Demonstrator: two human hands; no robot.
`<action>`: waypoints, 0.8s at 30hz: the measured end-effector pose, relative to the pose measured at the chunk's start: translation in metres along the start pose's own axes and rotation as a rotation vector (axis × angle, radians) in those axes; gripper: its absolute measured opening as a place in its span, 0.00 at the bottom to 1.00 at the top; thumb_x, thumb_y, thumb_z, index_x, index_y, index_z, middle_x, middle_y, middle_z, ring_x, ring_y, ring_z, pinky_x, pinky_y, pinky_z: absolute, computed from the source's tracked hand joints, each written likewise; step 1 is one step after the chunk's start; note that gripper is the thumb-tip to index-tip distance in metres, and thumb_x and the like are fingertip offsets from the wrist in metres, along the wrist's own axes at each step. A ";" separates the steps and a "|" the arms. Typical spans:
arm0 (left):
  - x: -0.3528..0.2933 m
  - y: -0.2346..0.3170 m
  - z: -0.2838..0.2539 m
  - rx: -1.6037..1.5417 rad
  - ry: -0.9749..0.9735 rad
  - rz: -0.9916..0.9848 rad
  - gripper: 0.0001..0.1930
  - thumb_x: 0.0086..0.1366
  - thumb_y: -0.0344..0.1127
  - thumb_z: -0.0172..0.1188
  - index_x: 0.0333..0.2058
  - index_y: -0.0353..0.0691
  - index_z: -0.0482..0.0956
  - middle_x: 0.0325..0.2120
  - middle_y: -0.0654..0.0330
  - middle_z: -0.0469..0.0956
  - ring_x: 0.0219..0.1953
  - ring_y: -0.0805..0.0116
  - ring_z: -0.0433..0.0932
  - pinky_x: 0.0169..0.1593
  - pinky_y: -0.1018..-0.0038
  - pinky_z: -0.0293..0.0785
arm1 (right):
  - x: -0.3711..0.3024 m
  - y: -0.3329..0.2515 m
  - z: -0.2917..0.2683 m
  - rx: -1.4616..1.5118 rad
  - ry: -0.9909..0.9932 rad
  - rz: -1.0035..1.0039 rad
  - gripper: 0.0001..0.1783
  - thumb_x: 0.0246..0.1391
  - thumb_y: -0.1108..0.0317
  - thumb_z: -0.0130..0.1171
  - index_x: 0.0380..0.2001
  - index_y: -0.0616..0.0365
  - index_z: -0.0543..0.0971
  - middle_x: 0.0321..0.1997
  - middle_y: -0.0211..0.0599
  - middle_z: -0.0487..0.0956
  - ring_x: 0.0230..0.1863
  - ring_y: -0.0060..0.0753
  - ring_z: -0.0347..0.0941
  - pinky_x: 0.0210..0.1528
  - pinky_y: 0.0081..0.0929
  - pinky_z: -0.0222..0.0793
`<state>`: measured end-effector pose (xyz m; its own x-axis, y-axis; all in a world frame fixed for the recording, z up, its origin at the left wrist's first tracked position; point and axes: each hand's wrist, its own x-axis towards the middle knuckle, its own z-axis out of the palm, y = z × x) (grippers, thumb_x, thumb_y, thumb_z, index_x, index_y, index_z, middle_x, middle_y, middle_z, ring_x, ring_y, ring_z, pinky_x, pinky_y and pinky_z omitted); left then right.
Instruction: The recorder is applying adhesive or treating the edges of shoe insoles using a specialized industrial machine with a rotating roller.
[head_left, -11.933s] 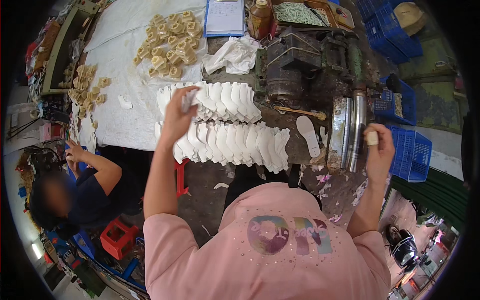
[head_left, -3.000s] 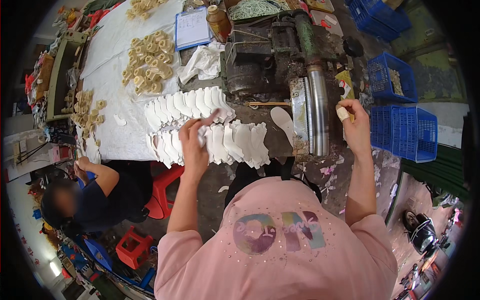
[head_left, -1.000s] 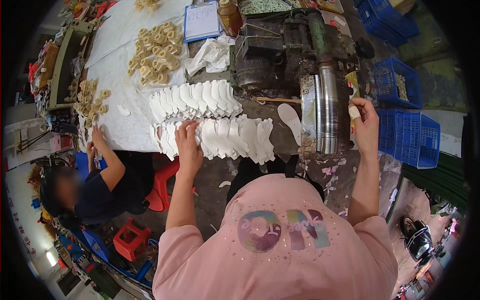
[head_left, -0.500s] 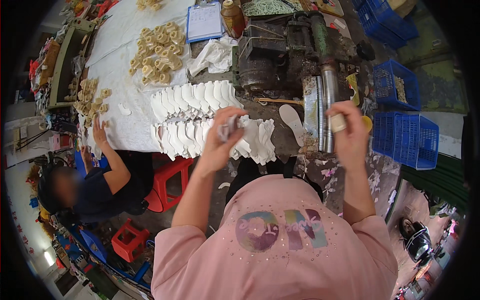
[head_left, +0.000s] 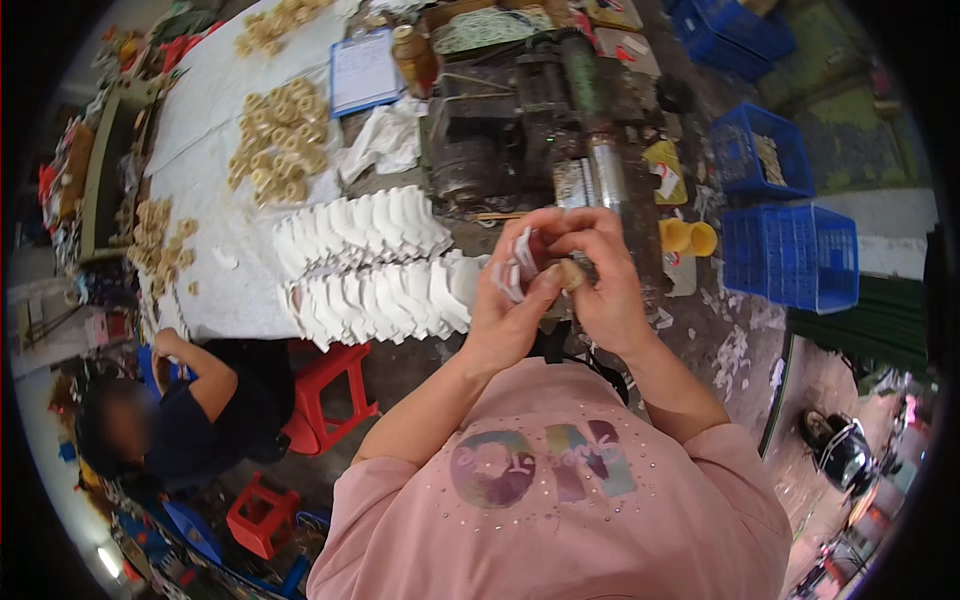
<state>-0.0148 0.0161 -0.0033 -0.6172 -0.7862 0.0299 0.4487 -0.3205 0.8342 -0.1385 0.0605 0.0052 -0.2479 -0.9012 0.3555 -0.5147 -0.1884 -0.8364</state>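
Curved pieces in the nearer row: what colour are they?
The curved pieces are white, best seen in the head view.

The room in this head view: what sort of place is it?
Probably a small workshop, judging by the dark, grimy machine with its shiny metal cylinder, the two neat rows of white curved pieces beside it, and the blue plastic crates off to the right.

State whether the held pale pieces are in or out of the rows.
Out: the left hand grips the pale pieces beside the right hand; the rows lie leftward.
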 end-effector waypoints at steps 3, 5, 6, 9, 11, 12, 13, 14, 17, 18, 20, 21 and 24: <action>-0.001 0.002 0.001 0.010 0.016 -0.038 0.25 0.59 0.30 0.55 0.55 0.36 0.60 0.48 0.57 0.67 0.45 0.70 0.70 0.48 0.74 0.68 | 0.004 0.002 -0.005 0.107 -0.067 0.095 0.09 0.39 0.78 0.58 0.28 0.60 0.72 0.39 0.40 0.69 0.45 0.44 0.64 0.47 0.35 0.60; 0.001 0.001 0.000 0.020 0.017 -0.041 0.25 0.59 0.31 0.57 0.54 0.37 0.61 0.46 0.58 0.67 0.46 0.70 0.70 0.48 0.73 0.68 | 0.004 0.001 -0.008 0.130 -0.057 0.119 0.08 0.40 0.78 0.58 0.27 0.60 0.72 0.39 0.40 0.68 0.44 0.44 0.64 0.47 0.34 0.60; 0.001 0.001 0.001 0.015 0.014 -0.029 0.25 0.59 0.32 0.57 0.54 0.37 0.61 0.46 0.58 0.67 0.46 0.70 0.69 0.49 0.73 0.68 | 0.003 0.001 -0.006 0.122 -0.046 0.120 0.08 0.40 0.78 0.58 0.27 0.60 0.72 0.39 0.40 0.68 0.44 0.44 0.64 0.47 0.34 0.60; 0.003 0.004 0.005 0.000 0.002 -0.025 0.25 0.60 0.34 0.57 0.54 0.37 0.61 0.44 0.60 0.67 0.43 0.74 0.68 0.44 0.78 0.67 | -0.001 0.000 -0.001 0.185 0.074 0.131 0.08 0.42 0.78 0.58 0.29 0.60 0.73 0.39 0.40 0.68 0.44 0.43 0.63 0.47 0.35 0.60; 0.005 0.004 0.007 -0.006 -0.001 -0.032 0.24 0.61 0.36 0.57 0.54 0.37 0.61 0.43 0.62 0.68 0.38 0.78 0.68 0.39 0.82 0.65 | -0.001 -0.001 0.000 0.007 0.080 0.023 0.11 0.42 0.76 0.58 0.33 0.59 0.74 0.40 0.40 0.68 0.44 0.43 0.63 0.48 0.35 0.58; 0.006 0.003 0.007 0.028 -0.003 -0.013 0.24 0.62 0.36 0.57 0.54 0.37 0.61 0.43 0.62 0.68 0.38 0.78 0.68 0.39 0.82 0.65 | -0.004 0.003 0.002 -0.042 0.067 -0.020 0.14 0.43 0.75 0.59 0.37 0.57 0.75 0.40 0.40 0.69 0.43 0.43 0.62 0.48 0.36 0.57; 0.006 0.001 0.007 0.061 -0.005 0.005 0.24 0.62 0.36 0.56 0.54 0.37 0.60 0.42 0.62 0.68 0.38 0.77 0.68 0.40 0.82 0.65 | -0.005 0.003 0.002 -0.042 0.071 -0.019 0.14 0.43 0.75 0.59 0.37 0.57 0.75 0.40 0.40 0.69 0.43 0.43 0.62 0.48 0.36 0.57; 0.007 -0.001 0.007 0.062 -0.008 0.004 0.24 0.62 0.36 0.56 0.54 0.37 0.60 0.42 0.62 0.68 0.38 0.77 0.68 0.40 0.82 0.65 | -0.006 0.003 0.002 -0.051 0.106 -0.033 0.14 0.43 0.74 0.59 0.37 0.57 0.75 0.40 0.40 0.69 0.43 0.43 0.62 0.47 0.36 0.56; 0.008 -0.005 0.007 0.124 0.001 0.044 0.24 0.62 0.35 0.56 0.54 0.37 0.60 0.42 0.61 0.68 0.38 0.77 0.68 0.40 0.82 0.65 | -0.008 0.002 0.006 -0.081 0.164 -0.075 0.13 0.44 0.74 0.58 0.37 0.56 0.75 0.40 0.39 0.69 0.43 0.43 0.61 0.45 0.37 0.56; 0.009 -0.006 0.009 0.150 0.015 0.086 0.23 0.62 0.35 0.55 0.54 0.37 0.60 0.42 0.61 0.68 0.38 0.77 0.68 0.40 0.82 0.65 | -0.008 0.002 0.006 -0.106 0.190 -0.099 0.13 0.44 0.74 0.58 0.36 0.56 0.75 0.40 0.39 0.69 0.43 0.43 0.61 0.45 0.37 0.56; 0.011 -0.009 0.010 0.174 0.024 0.127 0.23 0.62 0.35 0.55 0.53 0.37 0.60 0.42 0.60 0.68 0.39 0.77 0.68 0.40 0.81 0.65 | -0.005 0.003 0.004 -0.141 0.197 -0.143 0.12 0.45 0.73 0.58 0.36 0.56 0.74 0.39 0.38 0.68 0.42 0.43 0.61 0.45 0.38 0.55; 0.011 -0.011 0.009 0.159 0.042 0.133 0.24 0.61 0.34 0.57 0.54 0.37 0.60 0.44 0.60 0.68 0.42 0.73 0.68 0.45 0.78 0.66 | -0.005 0.003 0.003 -0.176 0.203 -0.186 0.11 0.45 0.73 0.57 0.36 0.55 0.74 0.39 0.38 0.68 0.42 0.42 0.61 0.45 0.39 0.54; 0.008 -0.010 0.007 0.107 0.027 0.086 0.26 0.60 0.33 0.58 0.54 0.38 0.58 0.44 0.59 0.67 0.45 0.71 0.68 0.49 0.76 0.66 | -0.005 0.004 0.001 -0.188 0.162 -0.190 0.09 0.47 0.76 0.55 0.34 0.57 0.72 0.39 0.39 0.68 0.41 0.42 0.62 0.46 0.36 0.58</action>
<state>-0.0288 0.0163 -0.0079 -0.5613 -0.8227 0.0905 0.4270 -0.1941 0.8832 -0.1387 0.0637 0.0001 -0.2524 -0.7799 0.5728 -0.7038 -0.2584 -0.6618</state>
